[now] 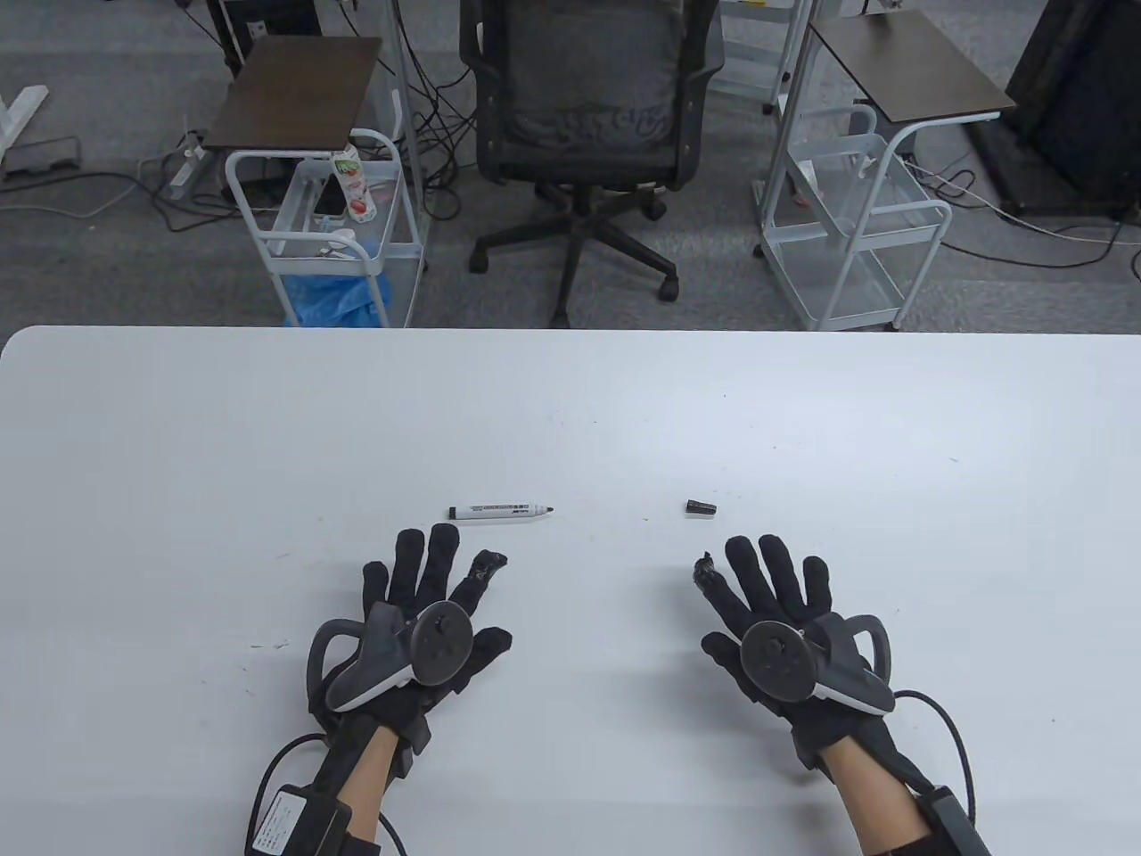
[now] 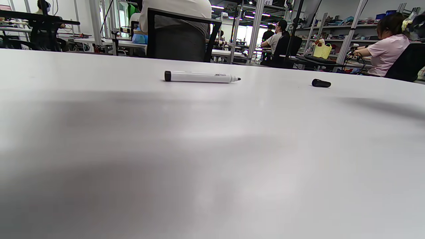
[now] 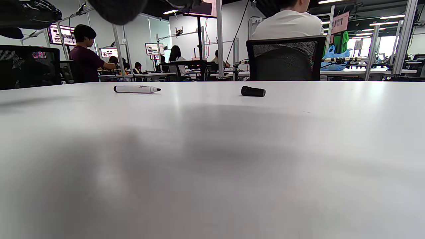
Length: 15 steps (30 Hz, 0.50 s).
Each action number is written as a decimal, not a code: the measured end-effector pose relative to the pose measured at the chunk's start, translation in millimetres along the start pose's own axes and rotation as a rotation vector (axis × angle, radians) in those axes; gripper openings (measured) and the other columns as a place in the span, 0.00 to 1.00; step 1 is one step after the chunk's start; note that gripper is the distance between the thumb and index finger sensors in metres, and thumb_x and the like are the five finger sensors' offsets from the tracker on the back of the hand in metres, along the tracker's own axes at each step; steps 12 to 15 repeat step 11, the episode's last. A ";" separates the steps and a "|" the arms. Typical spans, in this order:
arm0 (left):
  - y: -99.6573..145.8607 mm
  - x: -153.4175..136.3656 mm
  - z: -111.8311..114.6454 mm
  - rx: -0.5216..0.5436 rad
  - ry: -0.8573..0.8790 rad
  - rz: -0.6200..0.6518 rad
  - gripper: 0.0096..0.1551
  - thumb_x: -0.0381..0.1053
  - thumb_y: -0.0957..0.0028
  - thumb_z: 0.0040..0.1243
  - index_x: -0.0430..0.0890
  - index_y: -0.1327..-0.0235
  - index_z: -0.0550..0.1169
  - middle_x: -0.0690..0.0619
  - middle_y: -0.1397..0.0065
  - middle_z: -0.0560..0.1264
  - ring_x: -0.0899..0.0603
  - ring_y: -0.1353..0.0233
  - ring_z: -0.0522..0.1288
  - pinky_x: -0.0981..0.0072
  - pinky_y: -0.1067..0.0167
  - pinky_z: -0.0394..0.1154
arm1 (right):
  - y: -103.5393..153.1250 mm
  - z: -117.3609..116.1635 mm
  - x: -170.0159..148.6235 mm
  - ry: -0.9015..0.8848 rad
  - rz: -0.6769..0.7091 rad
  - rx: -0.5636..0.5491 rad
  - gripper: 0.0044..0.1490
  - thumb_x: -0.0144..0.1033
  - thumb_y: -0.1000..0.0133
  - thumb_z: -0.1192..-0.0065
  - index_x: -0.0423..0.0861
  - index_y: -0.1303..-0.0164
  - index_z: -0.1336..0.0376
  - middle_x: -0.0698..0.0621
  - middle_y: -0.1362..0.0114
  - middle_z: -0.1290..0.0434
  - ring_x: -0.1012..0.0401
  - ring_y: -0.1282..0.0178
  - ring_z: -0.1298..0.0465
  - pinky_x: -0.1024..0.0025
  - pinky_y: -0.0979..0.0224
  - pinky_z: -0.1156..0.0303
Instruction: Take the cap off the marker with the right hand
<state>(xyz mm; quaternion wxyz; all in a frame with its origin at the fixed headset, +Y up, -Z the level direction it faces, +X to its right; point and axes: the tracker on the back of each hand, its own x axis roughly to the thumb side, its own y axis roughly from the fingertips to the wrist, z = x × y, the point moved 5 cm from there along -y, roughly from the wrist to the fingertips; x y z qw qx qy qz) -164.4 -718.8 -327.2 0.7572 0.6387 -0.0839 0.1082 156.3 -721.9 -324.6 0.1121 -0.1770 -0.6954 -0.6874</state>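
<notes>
A white marker lies uncapped on the white table, its black tip pointing right. It also shows in the left wrist view and the right wrist view. The black cap lies apart, to the marker's right; it shows too in the left wrist view and the right wrist view. My left hand lies flat and open, fingers spread, just in front of the marker. My right hand lies flat and open in front of the cap. Neither hand touches anything but the table.
Beyond the table's far edge stand a black office chair and two white wire carts on the carpet. A black gloved fingertip hangs in at the top of the right wrist view.
</notes>
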 end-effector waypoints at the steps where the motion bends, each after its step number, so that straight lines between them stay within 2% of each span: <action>1: -0.2 0.2 0.4 -0.002 0.001 0.002 0.52 0.80 0.56 0.27 0.67 0.15 0.39 0.51 0.09 0.28 0.35 0.11 0.29 0.32 0.17 0.36 | 0.2 0.2 0.1 -0.002 0.001 -0.001 0.46 0.55 0.37 0.57 0.53 0.10 0.63 0.38 0.08 0.69 0.38 0.14 0.70 0.33 0.22 0.73; 15: 1.0 -0.1 -1.6 0.009 0.003 0.004 0.52 0.79 0.55 0.27 0.67 0.15 0.39 0.51 0.09 0.28 0.34 0.11 0.29 0.32 0.17 0.36 | 1.3 1.2 1.9 -0.031 0.018 -0.006 0.46 0.54 0.37 0.57 0.53 0.10 0.63 0.38 0.08 0.69 0.38 0.14 0.69 0.32 0.22 0.72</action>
